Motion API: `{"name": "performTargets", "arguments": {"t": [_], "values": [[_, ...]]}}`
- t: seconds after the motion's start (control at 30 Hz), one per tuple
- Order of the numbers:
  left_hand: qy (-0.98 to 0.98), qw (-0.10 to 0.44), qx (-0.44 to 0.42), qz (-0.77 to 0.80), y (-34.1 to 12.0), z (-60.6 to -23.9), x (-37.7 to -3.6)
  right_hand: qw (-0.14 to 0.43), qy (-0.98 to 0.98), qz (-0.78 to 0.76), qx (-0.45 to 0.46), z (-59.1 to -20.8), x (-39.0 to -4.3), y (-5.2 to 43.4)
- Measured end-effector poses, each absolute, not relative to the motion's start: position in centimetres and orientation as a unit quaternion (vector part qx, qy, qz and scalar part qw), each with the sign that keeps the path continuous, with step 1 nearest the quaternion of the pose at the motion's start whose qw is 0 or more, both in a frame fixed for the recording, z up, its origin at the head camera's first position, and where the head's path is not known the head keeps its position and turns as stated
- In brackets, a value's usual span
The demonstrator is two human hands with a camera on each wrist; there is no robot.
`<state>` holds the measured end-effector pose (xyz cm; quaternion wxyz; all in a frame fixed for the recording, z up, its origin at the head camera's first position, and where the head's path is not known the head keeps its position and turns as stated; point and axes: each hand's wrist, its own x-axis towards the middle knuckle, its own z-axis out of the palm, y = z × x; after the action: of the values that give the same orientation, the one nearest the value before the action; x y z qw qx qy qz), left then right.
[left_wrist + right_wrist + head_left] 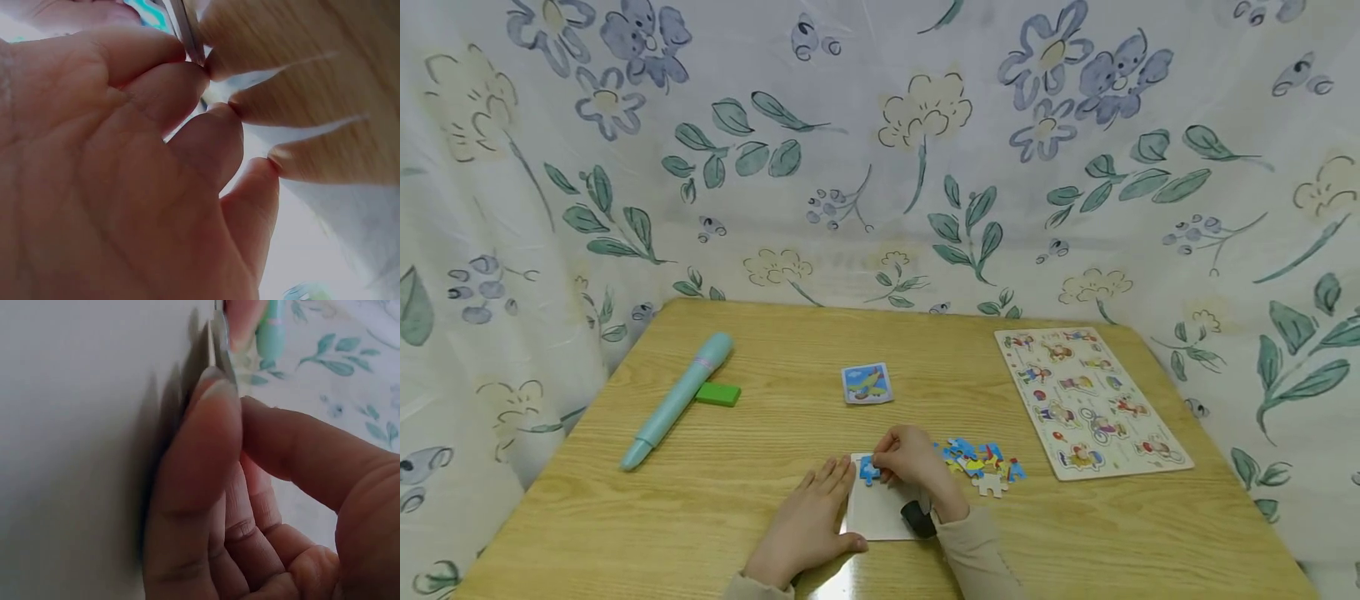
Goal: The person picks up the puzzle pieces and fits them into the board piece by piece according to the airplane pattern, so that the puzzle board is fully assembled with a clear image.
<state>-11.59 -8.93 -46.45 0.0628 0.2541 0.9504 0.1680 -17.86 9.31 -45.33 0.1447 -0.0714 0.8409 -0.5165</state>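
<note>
Head view: right hand [910, 458] pinches blue puzzle piece [868, 472] lying flat.

Bench [760, 492]: light wood grain, yellowish. Backdrop cloth [880, 167] behind bench: white with blue and cream flowers, green leaves. Pen-shaped tube [677, 400] at left of bench: pale teal, green block [717, 394] beside it. Card [867, 384]: blue, plane picture. White board [880, 508] at bench's near edge, blue puzzle piece [868, 472] on it. Loose pieces [981, 462]: blue, yellow, red. Puzzle board [1090, 400] at right: cream, multicoloured figures.
</note>
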Motion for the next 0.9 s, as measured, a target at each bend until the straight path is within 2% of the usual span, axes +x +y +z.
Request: {"name": "performTargets", "arguments": {"t": [0.27, 0.53, 0.63, 0.8, 0.9], "values": [[0.95, 0.041, 0.264, 0.16, -9.0, -46.4, -11.5, 0.102, 0.873, -0.471, -0.073, -45.5, -17.4, 8.0], [0.951, 0.051, 0.262, 0.157, -8.9, -46.5, -11.7, 0.022, 0.921, -0.379, -0.083, -46.3, -17.5, 7.8], [0.951, 0.05, 0.263, 0.157, -8.9, -46.5, -11.7, 0.036, 0.908, -0.407, -0.092, -46.3, -17.6, 8.1], [0.952, 0.048, 0.261, 0.154, -8.9, -46.5, -11.6, 0.104, 0.868, -0.476, -0.094, -46.0, -17.9, 9.9], [0.953, 0.047, 0.258, 0.154, -8.8, -46.5, -11.4, 0.097, 0.871, -0.476, -0.077, -45.6, -18.3, 12.2]]}}
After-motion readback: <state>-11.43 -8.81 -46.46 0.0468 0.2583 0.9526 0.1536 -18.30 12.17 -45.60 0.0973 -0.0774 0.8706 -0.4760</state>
